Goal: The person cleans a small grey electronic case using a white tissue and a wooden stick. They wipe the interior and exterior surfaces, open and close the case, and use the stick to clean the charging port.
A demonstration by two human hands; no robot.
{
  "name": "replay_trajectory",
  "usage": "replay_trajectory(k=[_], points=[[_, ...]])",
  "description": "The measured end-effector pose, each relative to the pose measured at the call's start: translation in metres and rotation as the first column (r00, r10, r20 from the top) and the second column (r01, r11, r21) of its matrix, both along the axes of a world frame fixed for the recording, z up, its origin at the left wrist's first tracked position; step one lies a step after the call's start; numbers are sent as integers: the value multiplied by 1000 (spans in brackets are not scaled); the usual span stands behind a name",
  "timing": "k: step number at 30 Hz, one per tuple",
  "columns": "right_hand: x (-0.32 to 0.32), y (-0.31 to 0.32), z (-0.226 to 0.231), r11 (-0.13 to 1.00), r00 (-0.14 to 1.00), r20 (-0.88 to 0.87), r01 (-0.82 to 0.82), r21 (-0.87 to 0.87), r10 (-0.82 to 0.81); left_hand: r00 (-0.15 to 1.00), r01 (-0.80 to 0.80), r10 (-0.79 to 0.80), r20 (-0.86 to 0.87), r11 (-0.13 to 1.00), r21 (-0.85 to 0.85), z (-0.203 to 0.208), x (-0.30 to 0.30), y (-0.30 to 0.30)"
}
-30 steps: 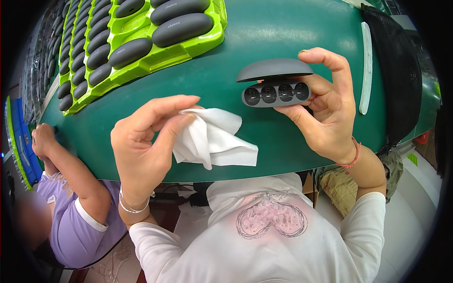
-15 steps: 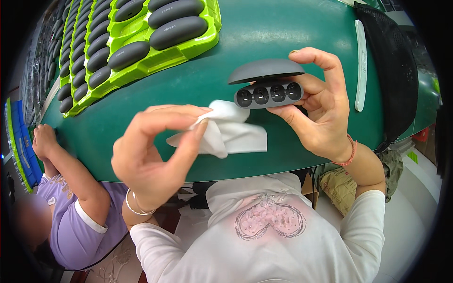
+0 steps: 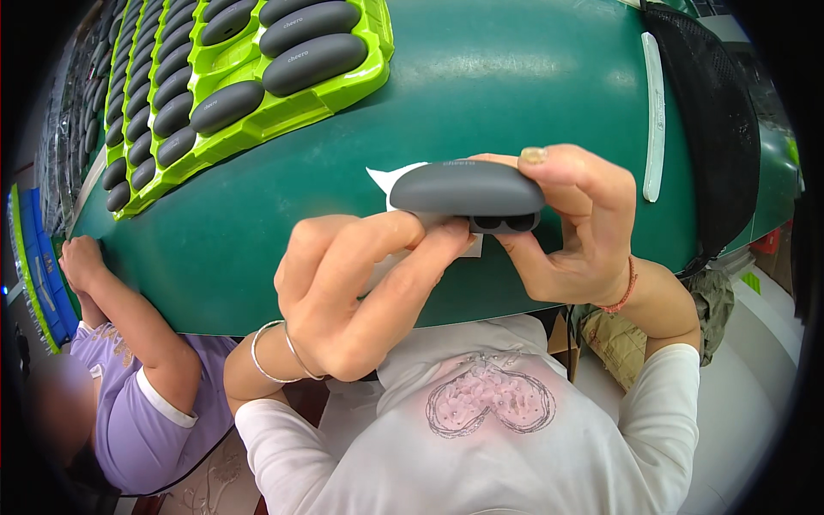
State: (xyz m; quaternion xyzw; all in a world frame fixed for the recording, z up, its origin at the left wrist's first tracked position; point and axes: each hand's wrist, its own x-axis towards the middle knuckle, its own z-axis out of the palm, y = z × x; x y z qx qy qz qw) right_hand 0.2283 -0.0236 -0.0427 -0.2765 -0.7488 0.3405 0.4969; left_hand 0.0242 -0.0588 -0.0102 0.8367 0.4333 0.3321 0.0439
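A dark grey oval earbud case (image 3: 468,187) is held above the table by my right hand (image 3: 577,225), thumb below and fingers at its right end. Its lid tilts toward me, and dark earbud hollows show beneath its right part. My left hand (image 3: 356,287) is closed, its thumb and forefinger pinched at the case's front left under the lid. A white cloth (image 3: 396,182) shows behind the case's left end and around these fingertips. Most of the cloth is hidden by the case and my fingers.
Lime-green trays (image 3: 330,105) of similar grey cases stand on the green table (image 3: 506,81) at far left. A pale strip (image 3: 653,120) and black mesh (image 3: 708,129) lie at right. Another person's arm (image 3: 142,313) rests on the table's left edge.
My left hand has moved right with the cloth, up to the case's front. My right hand has lowered the case slightly, and its lid has tipped forward, covering most of the hollows.
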Motion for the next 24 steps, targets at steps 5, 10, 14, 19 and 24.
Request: replay_trajectory(k=[5,10,14,19,24], points=[[2,-1,-3,999,999,38,-30,45,29,995,-7,12,-98,998,57,-3,1,-1],[2,2,-4,996,997,28,-71,50,70,984,60,-23,-177,976,210,-1,-3,-5],[4,2,11,952,993,11,-111,-287,119,994,49,-8,-108,922,383,-9,-12,-6],[5,4,11,854,967,-161,-249,-457,197,999,-34,28,23,942,334,-7,-12,-6],[7,7,8,788,935,-261,-344,-510,239,1000,-24,19,19,949,315,-8,-16,-2]])
